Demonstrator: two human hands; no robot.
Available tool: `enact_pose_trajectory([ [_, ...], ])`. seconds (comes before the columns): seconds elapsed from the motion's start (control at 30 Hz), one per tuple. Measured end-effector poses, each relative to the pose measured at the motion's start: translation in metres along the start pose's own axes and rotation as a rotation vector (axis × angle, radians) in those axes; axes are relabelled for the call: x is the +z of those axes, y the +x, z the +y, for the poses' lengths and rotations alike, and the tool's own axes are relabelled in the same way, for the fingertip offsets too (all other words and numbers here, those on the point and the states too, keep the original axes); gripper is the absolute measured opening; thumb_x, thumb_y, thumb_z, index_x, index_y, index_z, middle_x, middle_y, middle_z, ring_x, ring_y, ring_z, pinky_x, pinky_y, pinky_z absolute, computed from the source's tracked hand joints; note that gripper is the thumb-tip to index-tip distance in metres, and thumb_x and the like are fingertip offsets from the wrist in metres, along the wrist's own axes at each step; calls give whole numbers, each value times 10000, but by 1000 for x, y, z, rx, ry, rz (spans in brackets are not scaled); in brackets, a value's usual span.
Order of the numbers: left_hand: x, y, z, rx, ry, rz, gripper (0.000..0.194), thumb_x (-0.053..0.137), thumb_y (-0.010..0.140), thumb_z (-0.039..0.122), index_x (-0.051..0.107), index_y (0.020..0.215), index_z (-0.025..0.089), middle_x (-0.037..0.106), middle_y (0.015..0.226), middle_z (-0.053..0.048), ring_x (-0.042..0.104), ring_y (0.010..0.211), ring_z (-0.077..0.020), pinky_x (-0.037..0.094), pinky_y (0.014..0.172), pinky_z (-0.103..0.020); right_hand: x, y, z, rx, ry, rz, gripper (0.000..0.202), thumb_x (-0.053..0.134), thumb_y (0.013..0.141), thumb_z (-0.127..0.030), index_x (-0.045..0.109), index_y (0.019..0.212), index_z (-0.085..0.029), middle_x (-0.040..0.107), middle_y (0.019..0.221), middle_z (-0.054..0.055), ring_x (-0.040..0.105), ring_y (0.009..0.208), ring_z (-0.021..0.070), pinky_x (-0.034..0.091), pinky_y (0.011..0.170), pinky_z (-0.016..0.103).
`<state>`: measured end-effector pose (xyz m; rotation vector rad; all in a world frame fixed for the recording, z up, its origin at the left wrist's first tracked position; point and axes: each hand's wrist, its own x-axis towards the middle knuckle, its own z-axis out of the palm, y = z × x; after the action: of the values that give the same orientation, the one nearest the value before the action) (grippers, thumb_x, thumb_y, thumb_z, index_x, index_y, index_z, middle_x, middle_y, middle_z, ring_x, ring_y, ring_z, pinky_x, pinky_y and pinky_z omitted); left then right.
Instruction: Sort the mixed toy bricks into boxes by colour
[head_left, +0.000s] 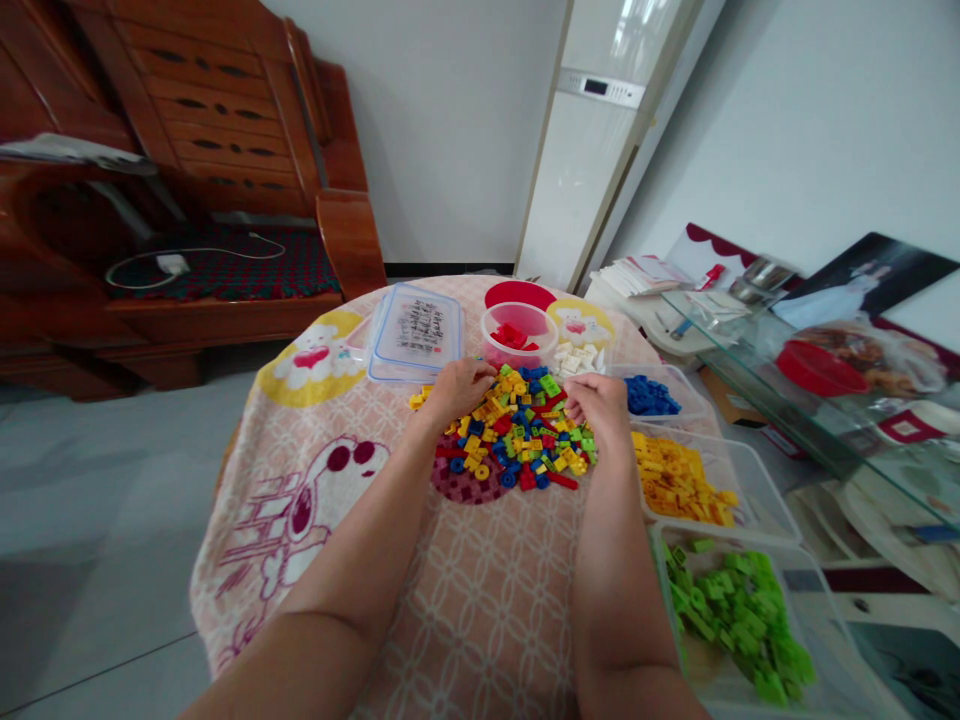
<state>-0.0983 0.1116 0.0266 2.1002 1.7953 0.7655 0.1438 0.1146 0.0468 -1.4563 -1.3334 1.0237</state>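
Note:
A heap of mixed red, yellow, blue and green building bricks point(517, 430) lies on the patterned tablecloth point(480, 590). At its upper left edge is my left hand point(461, 388), fingers closed and bent down; what they hold, if anything, is too small to tell. My right hand point(596, 400) is at the heap's right side, its fingers pinched together, their contents hidden. Just beyond the heap stands a round bowl point(519, 318) with red bricks point(510, 337) inside. White bricks point(579, 358) lie between that bowl and my right hand.
On the right, clear boxes hold blue bricks point(651, 396), yellow bricks point(679, 478) and green bricks point(742, 610). Stacked lids point(418, 335) lie at the back left, near a red round lid point(517, 294). A glass shelf point(817, 400) with household items stands right of the table.

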Motion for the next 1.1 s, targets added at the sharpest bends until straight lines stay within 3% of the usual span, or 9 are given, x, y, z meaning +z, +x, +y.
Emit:
enact_pose_trajectory([
  [0.1,0,0,1,-8,1,-1,334,540,913,250,834,1071,231,815,1114,-51,743,1003,-237,560,905,-294,4,-6,0,23,-268,-254,95,673,728,-223,752,721,-171,586,453,-44,521,408,110,377,430,200],
  [0.2,-1,0,1,-8,7,-12,335,537,913,248,834,1066,223,815,1108,-54,742,997,-230,557,903,-287,9,-7,0,-11,-521,-366,100,704,718,-142,789,731,-192,567,445,-52,562,467,130,416,525,229],
  [0.4,-1,0,-1,20,-1,-18,332,536,908,247,830,1058,213,814,1100,-52,739,1010,-221,550,912,-283,19,-5,1,-105,-760,-387,141,726,765,-136,828,816,-220,657,554,-20,668,626,173,460,642,256],
  [0.57,0,1,-2,20,-1,-14,328,539,907,255,829,1055,214,816,1101,-52,740,1007,-222,551,914,-289,18,-5,6,-70,-585,-365,121,675,800,-152,756,721,-195,583,474,-38,604,506,146,438,547,230],
  [0.67,-1,1,-1,17,-2,-22,324,543,904,260,831,1048,223,818,1088,-46,740,998,-222,554,902,-286,15,-4,6,9,-346,-293,103,636,801,-160,704,729,-189,595,478,-47,569,433,123,409,450,200],
  [0.77,-2,0,0,8,-6,-22,325,545,902,261,834,1041,213,816,1087,-57,741,982,-229,556,896,-293,12,-1,5,45,-139,-141,53,640,784,-202,673,748,-183,637,514,-34,593,423,122,418,399,183],
  [1.1,-1,0,0,6,-19,-11,328,546,888,270,835,1037,221,816,1072,-51,740,978,-233,554,879,-296,-1,18,12,30,361,467,158,689,708,-245,633,833,-167,671,557,-19,715,520,188,605,487,253],
])
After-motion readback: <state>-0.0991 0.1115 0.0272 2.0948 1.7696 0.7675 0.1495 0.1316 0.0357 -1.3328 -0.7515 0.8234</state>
